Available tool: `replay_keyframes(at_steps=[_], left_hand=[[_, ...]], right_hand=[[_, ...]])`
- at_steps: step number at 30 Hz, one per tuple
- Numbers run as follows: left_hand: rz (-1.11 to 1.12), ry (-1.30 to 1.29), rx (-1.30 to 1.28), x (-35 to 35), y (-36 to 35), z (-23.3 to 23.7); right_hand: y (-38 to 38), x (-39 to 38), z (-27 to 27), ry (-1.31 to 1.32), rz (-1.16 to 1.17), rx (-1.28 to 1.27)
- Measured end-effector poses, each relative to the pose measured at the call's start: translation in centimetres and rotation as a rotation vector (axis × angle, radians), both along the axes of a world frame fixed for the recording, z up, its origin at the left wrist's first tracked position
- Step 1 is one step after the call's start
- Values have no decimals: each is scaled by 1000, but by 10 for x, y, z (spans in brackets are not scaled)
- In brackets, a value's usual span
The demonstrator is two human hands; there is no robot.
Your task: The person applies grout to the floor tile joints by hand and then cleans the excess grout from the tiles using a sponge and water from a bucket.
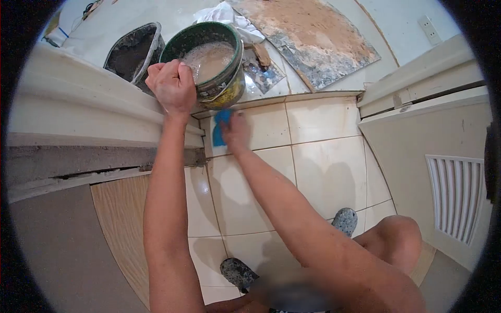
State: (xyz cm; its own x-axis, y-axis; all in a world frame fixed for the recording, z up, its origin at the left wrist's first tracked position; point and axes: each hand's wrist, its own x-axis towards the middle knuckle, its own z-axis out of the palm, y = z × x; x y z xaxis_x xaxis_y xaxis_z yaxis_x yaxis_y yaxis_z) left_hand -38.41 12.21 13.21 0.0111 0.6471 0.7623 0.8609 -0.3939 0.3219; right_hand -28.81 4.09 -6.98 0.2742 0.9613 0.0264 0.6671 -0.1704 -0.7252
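My left hand (172,87) is closed in a fist at the near left side of the green bucket (237,65). Whatever that fist holds, if anything, is hidden. Cloudy, frothy water (211,60) fills part of the bucket. Down on the tiled floor (266,125), my right hand (236,131) grips a blue cloth or sponge (220,134), pressed to the tile near the raised threshold, just below the bucket.
A dark bucket (133,55) stands left of the green one. Beyond the threshold lie a white cloth (229,18) and a dirt-covered board (323,47). Door frames rise on both sides, with a vented door (454,193) at right. My shoes are on the tiles.
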Motion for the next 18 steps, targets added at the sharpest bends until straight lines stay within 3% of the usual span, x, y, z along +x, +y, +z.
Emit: replay_keyframes(at_steps=[1, 3, 5, 6, 8, 10, 12, 15, 16, 18], left_hand=[[9, 14, -56, -2, -1, -2], [6, 6, -27, -1, -2, -1], [14, -24, 84, -1, 3, -2], [17, -26, 86, -3, 2, -3], [3, -36, 120, 0, 4, -3], [10, -19, 106, 2, 1, 1], [3, -2, 44, 1, -1, 2], [-21, 17, -28, -1, -1, 2], [-15, 20, -31, -2, -2, 0], [-1, -12, 29, 3, -2, 2]], right_hand=[[-6, 13, -33, 55, -115, 217], [-1, 58, -57, -163, -289, 405], [-3, 97, 5, 54, -538, -23], [-4, 96, 11, 52, -535, -21], [-12, 97, 11, 351, -530, -107], [-16, 43, -27, 463, -249, 144], [-25, -10, 0, 78, -125, 65], [-10, -20, 32, -32, -164, -156], [-11, -11, 18, -32, -170, -166], [-6, 41, -23, -102, -113, 385]])
